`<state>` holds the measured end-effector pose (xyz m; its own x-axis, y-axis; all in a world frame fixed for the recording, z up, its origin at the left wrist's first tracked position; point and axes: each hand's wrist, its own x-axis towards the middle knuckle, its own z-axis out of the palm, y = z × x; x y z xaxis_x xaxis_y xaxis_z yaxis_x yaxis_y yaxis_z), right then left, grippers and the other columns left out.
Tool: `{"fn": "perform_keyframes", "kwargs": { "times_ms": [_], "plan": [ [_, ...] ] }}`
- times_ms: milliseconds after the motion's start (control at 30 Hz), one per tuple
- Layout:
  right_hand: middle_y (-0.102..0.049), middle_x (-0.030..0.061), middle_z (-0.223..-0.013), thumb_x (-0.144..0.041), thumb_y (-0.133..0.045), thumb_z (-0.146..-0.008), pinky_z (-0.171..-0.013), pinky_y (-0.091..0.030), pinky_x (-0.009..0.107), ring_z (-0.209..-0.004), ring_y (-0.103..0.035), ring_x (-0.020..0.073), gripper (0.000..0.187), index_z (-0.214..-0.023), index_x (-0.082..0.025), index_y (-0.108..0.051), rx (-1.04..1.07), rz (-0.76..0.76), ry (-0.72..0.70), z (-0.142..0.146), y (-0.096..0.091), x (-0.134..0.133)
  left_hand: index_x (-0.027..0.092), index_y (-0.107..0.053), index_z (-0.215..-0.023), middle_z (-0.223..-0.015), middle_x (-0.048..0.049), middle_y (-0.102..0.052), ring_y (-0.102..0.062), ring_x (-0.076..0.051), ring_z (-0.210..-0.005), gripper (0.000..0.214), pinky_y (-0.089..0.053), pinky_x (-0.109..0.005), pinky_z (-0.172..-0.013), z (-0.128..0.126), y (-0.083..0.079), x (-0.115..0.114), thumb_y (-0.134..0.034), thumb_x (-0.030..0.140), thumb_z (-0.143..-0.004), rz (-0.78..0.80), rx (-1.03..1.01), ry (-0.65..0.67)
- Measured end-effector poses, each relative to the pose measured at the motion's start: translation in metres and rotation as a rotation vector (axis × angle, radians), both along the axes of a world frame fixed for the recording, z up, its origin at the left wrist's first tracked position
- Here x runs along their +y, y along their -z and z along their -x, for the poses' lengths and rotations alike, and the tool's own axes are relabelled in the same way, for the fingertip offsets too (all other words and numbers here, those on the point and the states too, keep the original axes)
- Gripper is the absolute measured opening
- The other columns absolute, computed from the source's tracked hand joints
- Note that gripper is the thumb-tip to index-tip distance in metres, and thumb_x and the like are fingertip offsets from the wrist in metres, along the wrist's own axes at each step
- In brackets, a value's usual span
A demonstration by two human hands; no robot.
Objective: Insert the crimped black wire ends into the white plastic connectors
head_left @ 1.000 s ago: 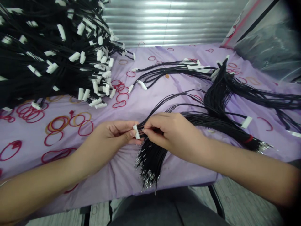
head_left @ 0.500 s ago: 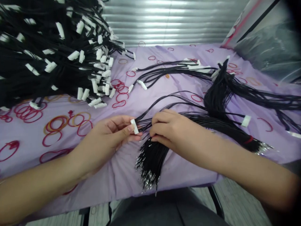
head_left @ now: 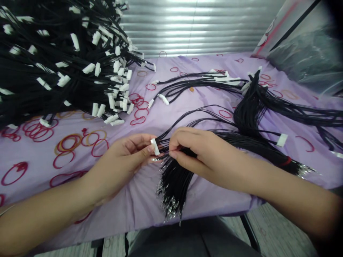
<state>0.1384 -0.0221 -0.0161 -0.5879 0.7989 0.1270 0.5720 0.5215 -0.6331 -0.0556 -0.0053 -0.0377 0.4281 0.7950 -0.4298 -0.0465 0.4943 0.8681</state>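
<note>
Between the thumb and fingers of my left hand (head_left: 134,151) is a white connector housing (head_left: 154,146), with several black wires running from it to the right. My right hand (head_left: 191,146) is closed in a pinch just right of the housing, on a black wire whose tip is largely hidden by the fingers. Below both hands a bundle of loose black wires (head_left: 175,182) fans out, its silvery crimped ends towards the table's front edge. The bundle continues right under my right forearm to a red rubber band (head_left: 287,160).
A large heap of black cables with white connectors (head_left: 63,80) fills the back left. Red and orange rubber bands (head_left: 68,142) lie scattered on the purple cloth (head_left: 112,210). More wired connectors (head_left: 282,140) lie at the right, near a clear plastic bag (head_left: 302,60).
My right hand has moved slightly left, closer to the housing, and its pinch has shifted. Silvery wire ends now show beside my left fingertips. The whole view has shifted slightly.
</note>
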Motion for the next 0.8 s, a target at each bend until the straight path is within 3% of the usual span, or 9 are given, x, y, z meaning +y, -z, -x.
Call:
{"fn": "perform_keyframes", "kwargs": {
  "times_ms": [267,633,800],
  "plan": [
    [-0.048,-0.0065,-0.057,-0.013,-0.052,-0.082,-0.052,-0.029,0.019,-0.05,-0.038,0.0034,0.014,-0.071,-0.015,-0.06,-0.026,0.109,0.198,-0.0032,-0.0032,0.0019,0.018,-0.067,-0.089,-0.082,0.0009,-0.068,-0.063,-0.006,-0.071,0.013,-0.052,-0.01,-0.067,-0.0001,0.0014,-0.0011,-0.067,0.019,-0.077,-0.036,0.006,-0.001],
    [-0.056,-0.003,-0.06,-0.018,-0.051,-0.083,-0.051,-0.027,0.022,-0.05,-0.04,0.0052,0.016,-0.073,-0.015,-0.063,-0.111,0.085,0.251,0.0001,0.0007,0.0024,0.018,-0.068,-0.085,-0.08,0.0024,-0.069,-0.063,-0.004,-0.071,0.007,-0.051,-0.006,-0.067,0.0024,0.004,0.0001,-0.064,0.022,-0.081,-0.099,0.048,0.095],
    [-0.056,-0.0033,-0.064,-0.014,-0.052,-0.082,-0.053,-0.03,0.021,-0.055,-0.042,0.0055,0.013,-0.072,-0.015,-0.061,-0.075,0.049,0.194,-0.0025,-0.0002,0.0019,0.018,-0.067,-0.088,-0.08,0.0024,-0.068,-0.063,-0.004,-0.072,0.009,-0.051,-0.006,-0.067,0.0014,0.0028,0.0011,-0.063,0.021,-0.081,-0.095,0.033,0.103]
  ]
}}
